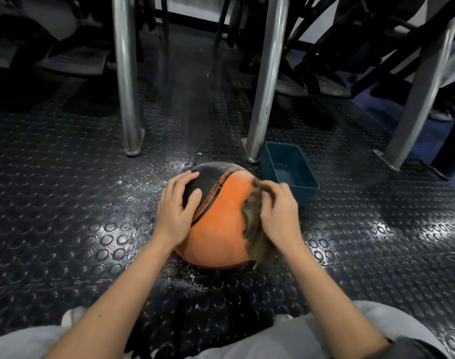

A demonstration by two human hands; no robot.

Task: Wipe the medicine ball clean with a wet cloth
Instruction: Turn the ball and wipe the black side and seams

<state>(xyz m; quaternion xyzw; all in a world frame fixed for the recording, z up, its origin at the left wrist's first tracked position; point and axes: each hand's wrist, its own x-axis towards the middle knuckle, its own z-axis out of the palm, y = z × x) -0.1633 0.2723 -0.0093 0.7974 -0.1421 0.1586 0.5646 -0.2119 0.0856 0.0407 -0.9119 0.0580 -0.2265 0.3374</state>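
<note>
An orange and black medicine ball point(218, 229) sits on the studded floor in front of me, with white dust on its far black top. My left hand point(178, 206) lies flat on the ball's left side, fingers spread over the black panel. My right hand point(279, 213) grips a grey-brown cloth point(254, 229) and holds it against the ball's right orange side. The cloth looks blurred and hangs down to the ball's lower right edge.
A blue plastic tub point(291, 172) stands just behind the ball to the right. Metal legs point(129, 99) point(265, 99) rise behind the ball. White powder point(156, 177) speckles the black rubber floor around the ball. My knees fill the bottom edge.
</note>
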